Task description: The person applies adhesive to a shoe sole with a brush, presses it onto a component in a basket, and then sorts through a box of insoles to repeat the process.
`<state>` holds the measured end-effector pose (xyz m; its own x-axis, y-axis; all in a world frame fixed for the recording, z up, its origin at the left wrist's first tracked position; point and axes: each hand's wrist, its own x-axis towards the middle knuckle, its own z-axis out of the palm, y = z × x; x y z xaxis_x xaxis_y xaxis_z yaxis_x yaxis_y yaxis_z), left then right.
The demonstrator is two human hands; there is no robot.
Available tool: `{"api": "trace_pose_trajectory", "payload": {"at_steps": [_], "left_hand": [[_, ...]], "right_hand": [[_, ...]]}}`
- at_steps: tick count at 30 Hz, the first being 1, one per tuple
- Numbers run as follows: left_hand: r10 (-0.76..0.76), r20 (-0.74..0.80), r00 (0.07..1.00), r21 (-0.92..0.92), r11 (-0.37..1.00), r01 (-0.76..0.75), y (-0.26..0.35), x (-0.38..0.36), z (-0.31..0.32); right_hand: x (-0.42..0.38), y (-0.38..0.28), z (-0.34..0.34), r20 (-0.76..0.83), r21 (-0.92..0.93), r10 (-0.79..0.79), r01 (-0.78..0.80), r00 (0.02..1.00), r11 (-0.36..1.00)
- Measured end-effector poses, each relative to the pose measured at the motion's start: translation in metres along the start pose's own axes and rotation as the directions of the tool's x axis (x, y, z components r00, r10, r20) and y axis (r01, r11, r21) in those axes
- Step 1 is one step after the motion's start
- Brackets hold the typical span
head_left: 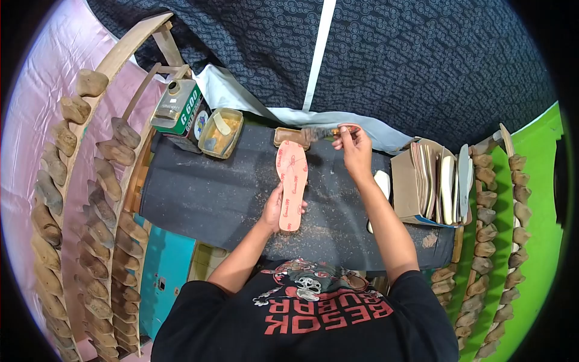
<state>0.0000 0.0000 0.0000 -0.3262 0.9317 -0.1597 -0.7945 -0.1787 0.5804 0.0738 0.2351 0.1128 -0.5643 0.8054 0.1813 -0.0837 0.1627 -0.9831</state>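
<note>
My left hand (pixel 275 209) is closed around the heel half of a pink insole (pixel 292 172) printed with red lettering, held upright over the table with its toe end pointing away from me. In my right hand (pixel 357 152), fingers pinch the handle of a brush (pixel 319 134), whose dark bristles point left. The bristles are close beside a small brown tub (pixel 281 137), which the insole's toe end partly overlaps in this view.
A dark cloth covers the table (pixel 199 193), with crumbs scattered on it. At the back left stand a G 600 can (pixel 181 111) and a plastic container (pixel 222 133). A cardboard box (pixel 410 193) of sole-shaped sheets is at right. Racks of wooden shoe lasts (pixel 105 208) flank both sides.
</note>
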Motion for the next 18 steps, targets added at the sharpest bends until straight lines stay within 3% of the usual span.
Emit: {"api": "trace_pose_trajectory", "payload": {"at_steps": [3, 6, 12, 15, 18], "left_hand": [[-0.091, -0.004, 0.996, -0.044, 0.995, 0.091, 0.009, 0.005, -0.005], [-0.108, 0.055, 0.993, -0.035, 0.993, 0.110, 0.002, 0.013, 0.010], [-0.085, -0.034, 0.996, -0.084, 0.993, 0.082, 0.008, 0.021, 0.026], [-0.100, 0.010, 0.995, -0.089, 0.991, 0.100, 0.007, 0.020, 0.026], [-0.161, 0.156, 0.974, -0.026, 0.986, 0.167, 0.002, 0.018, 0.021]], "right_hand": [[-0.024, -0.021, 0.004, 0.057, -0.080, -0.062, 0.066, 0.996, 0.995], [-0.044, -0.050, -0.005, 0.121, -0.402, -0.304, 0.327, 0.945, 0.855], [-0.098, -0.065, -0.004, 0.265, -0.411, -0.310, 0.397, 0.913, 0.820], [-0.091, -0.071, -0.010, 0.218, -0.449, -0.288, 0.358, 0.932, 0.819], [-0.068, -0.076, -0.016, 0.142, -0.480, -0.402, 0.418, 0.904, 0.771]]}}
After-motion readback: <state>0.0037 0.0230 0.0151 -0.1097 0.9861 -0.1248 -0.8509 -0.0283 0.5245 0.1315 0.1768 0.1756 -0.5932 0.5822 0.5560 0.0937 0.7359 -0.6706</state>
